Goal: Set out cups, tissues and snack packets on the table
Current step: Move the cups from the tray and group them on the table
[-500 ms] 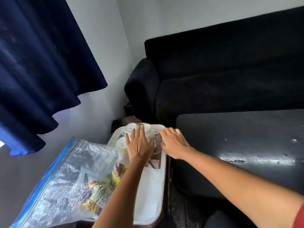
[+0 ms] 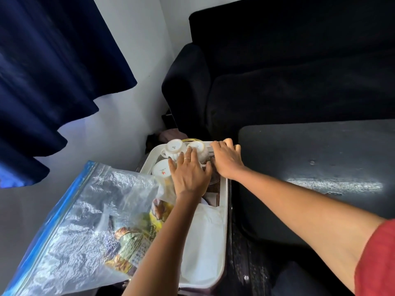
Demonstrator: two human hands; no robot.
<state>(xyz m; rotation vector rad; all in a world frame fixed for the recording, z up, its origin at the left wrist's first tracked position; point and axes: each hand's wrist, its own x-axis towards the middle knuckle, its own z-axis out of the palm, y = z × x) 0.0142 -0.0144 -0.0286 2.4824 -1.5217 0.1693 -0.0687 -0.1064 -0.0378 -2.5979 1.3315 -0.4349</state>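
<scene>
A white tray [image 2: 222, 212] sits left of the dark table [image 2: 320, 167]. Three white cups stand upside down at its far end: one at the back left [image 2: 174, 146], one at the back right [image 2: 197, 147], one nearer [image 2: 161, 170]. My left hand [image 2: 189, 177] lies palm down with fingers spread, its fingertips touching the cups. My right hand [image 2: 227, 161] rests over the tray's far right corner, fingers bent over the rim beside the back right cup; its grip is hidden. A white tissue [image 2: 203, 242] covers the tray's near half. Snack packets [image 2: 132, 238] lie inside a clear zip bag [image 2: 85, 221].
A black sofa [image 2: 288, 82] stands behind the table and the tray. A navy curtain [image 2: 53, 71] hangs at the left against a white wall. A brown mat [image 2: 214, 194] lies under the cups. The zip bag overlaps the tray's left edge.
My right hand has slid from the middle of the tray to its far right corner. My left hand has shifted slightly, uncovering the back right cup.
</scene>
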